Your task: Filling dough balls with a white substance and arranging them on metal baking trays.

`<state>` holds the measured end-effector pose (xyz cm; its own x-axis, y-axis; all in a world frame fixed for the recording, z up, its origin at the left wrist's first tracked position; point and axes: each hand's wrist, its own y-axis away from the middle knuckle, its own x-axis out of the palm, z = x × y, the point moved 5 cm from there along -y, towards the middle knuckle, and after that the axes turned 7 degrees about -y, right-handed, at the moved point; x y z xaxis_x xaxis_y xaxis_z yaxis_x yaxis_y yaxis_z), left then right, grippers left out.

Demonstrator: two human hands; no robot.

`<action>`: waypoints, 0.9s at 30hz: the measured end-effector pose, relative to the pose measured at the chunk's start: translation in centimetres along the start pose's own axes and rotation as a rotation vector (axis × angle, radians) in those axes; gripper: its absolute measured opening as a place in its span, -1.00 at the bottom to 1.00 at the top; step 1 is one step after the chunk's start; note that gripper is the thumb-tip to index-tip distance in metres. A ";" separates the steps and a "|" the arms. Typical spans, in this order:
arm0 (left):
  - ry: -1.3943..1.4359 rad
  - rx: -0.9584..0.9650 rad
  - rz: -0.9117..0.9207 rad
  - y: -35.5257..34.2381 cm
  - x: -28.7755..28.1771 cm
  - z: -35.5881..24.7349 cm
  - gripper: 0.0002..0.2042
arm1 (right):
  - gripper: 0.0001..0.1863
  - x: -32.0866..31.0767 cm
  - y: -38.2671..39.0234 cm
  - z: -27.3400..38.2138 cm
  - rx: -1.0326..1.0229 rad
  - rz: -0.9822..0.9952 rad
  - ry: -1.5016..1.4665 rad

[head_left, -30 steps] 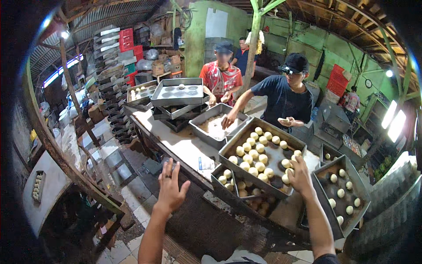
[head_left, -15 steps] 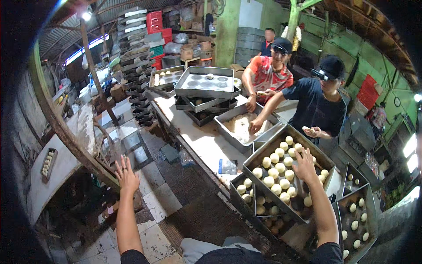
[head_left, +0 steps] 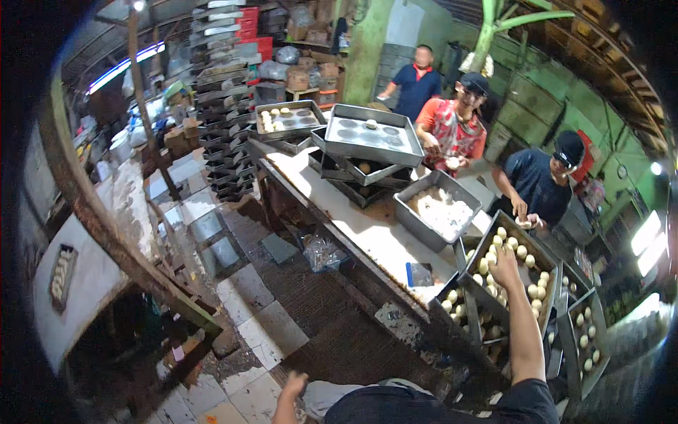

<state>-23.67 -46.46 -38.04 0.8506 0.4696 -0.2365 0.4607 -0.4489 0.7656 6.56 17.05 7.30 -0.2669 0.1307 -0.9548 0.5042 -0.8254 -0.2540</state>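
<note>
My right hand (head_left: 503, 268) reaches into a dark metal tray (head_left: 553, 300) of pale round dough balls (head_left: 521, 251). Its fingers look drawn together among the balls, and the back of the hand hides whatever is between them. Low in front of my body is my left hand (head_left: 295, 384), small and smeared, its fingers hard to make out. Under the tray, more dough balls (head_left: 452, 305) lie in other stacked trays. Another tray (head_left: 590, 374) with spaced-out balls stands at the right.
Beyond lies a deep pan of white powder (head_left: 406, 205) on the long table (head_left: 367, 244). Stacked trays (head_left: 374, 152) stand farther left. Across the table, a person in a dark T-shirt (head_left: 540, 184) and one in a red patterned shirt (head_left: 452, 131) handle dough; another person (head_left: 415, 92) stands behind.
My view has swung left, so the table sits farther right. My left hand dropped from its raised, spread pose toward my body. My right hand's spread fingers have drawn together over the dough balls.
</note>
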 end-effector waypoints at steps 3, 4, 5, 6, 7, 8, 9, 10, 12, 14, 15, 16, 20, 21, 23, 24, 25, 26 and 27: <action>-0.325 0.105 -0.251 -2.7 -10.5 -10.3 -0.14 | -0.29 0.5 1.0 3.7 0.046 -0.007 -0.029; -0.398 0.115 -0.396 -4.2 -16.4 -9.2 -0.12 | -0.28 2.3 0.3 7.6 -0.019 -0.018 -0.040; -0.380 0.199 -0.404 -3.5 -18.2 -15.5 -0.10 | -0.28 2.2 0.8 6.5 0.049 0.014 -0.016; -0.525 0.254 -0.511 -4.3 -19.5 -20.4 -0.11 | -0.28 1.6 1.9 5.2 0.071 0.011 0.003; -0.530 0.316 -0.580 -4.1 -22.1 -23.5 -0.14 | -0.28 1.6 2.5 5.7 0.065 0.017 -0.005; -0.537 0.374 -0.605 -3.2 -22.6 -28.0 -0.15 | -0.28 1.0 3.5 4.8 0.120 0.027 0.005; -0.525 0.525 -0.676 -1.9 -22.9 -31.9 -0.15 | -0.28 0.2 4.5 3.8 0.173 0.036 0.010; -0.586 0.620 -0.758 -1.2 -23.4 -34.9 -0.12 | -0.29 -0.2 4.7 2.0 0.186 0.030 -0.029; -0.609 0.705 -0.763 1.1 -22.1 -40.6 -0.11 | -0.29 -1.2 6.2 -1.3 0.327 0.045 -0.072; -0.636 0.723 -0.811 2.2 -21.4 -44.2 -0.11 | -0.33 -2.2 6.4 -3.5 0.406 0.027 -0.071; -0.644 0.716 -0.833 2.1 -20.3 -45.6 -0.11 | -0.34 -2.6 7.0 -5.5 0.410 -0.015 -0.113; -0.651 0.703 -0.870 1.4 -19.6 -45.8 -0.11 | -0.35 -2.6 6.8 -7.0 0.415 -0.038 -0.117; -0.947 0.519 -0.596 -9.2 -13.8 -37.7 -0.24 | -0.49 -1.1 4.7 -12.6 0.489 -0.117 -0.231; -0.957 0.321 -0.245 -11.1 -7.3 -34.7 -0.42 | -0.54 -0.7 5.5 -16.2 0.530 -0.178 -0.246; -1.713 0.992 0.209 -13.5 -5.1 -20.6 -0.57 | -0.60 2.2 -0.9 -11.2 0.477 -0.130 -0.533; -1.705 0.994 0.225 -11.0 4.3 -13.4 -0.57 | -0.59 2.8 -0.6 -12.8 0.497 -0.084 -0.465; -1.580 0.736 0.325 -11.1 5.0 -11.9 -0.56 | -0.57 2.9 -1.0 -13.6 0.492 -0.045 -0.417; -1.432 0.479 0.404 -11.0 4.8 -10.1 -0.54 | -0.56 3.4 -1.5 -13.9 0.446 -0.021 -0.278; -1.253 0.230 0.466 -10.4 4.4 -9.1 -0.53 | -0.55 4.0 -2.5 -13.6 0.384 -0.001 -0.143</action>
<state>-27.03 -32.78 -41.62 0.5381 -0.7060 -0.4605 -0.0038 -0.5483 0.8363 15.36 27.11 1.99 -0.3928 0.0764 -0.9164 0.1680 -0.9738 -0.1532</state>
